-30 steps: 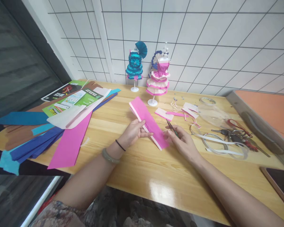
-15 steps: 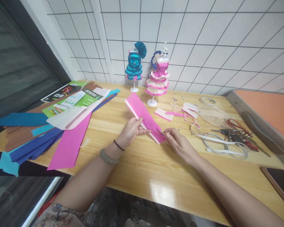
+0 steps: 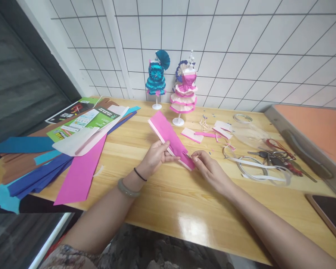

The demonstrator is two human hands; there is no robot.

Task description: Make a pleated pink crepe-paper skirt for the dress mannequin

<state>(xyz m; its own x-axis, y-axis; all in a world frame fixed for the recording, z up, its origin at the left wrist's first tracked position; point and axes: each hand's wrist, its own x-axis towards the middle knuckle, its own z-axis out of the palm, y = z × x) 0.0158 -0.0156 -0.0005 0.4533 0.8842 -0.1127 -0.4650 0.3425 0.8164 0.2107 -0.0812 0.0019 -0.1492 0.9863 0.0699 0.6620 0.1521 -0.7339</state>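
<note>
Student: With the pink strip [image 3: 171, 133] at the dial's centre, what lies from left to right?

Tutor: Coloured paper sheets [image 3: 81, 172] lie at 9 o'clock. At 8 o'clock, the left hand [image 3: 156, 154] pinches the strip, thumb above, other fingers along and beneath its pale-edged side.

Student: How is the strip oriented?

Tutor: It is held over the wooden table [image 3: 151, 205]; its long axis runs from 11 to 5 o'clock, the far end pointing to 11. The pale border faces 8 o'clock.

Student: And farther right?

Tutor: At 4 o'clock, the right hand [image 3: 208, 166] has its fingers closed on what appear to be small scissors [image 3: 186, 154], tips over the strip's 5-o'clock end; whether the blades are parted cannot be told. Paper pieces [image 3: 222, 129] lie towards 3.

Student: Which step is this?

Tutor: Judging by pose, trimming the near end. The next move calls for a firm left pinch, taut paper and aligned blades.
</note>
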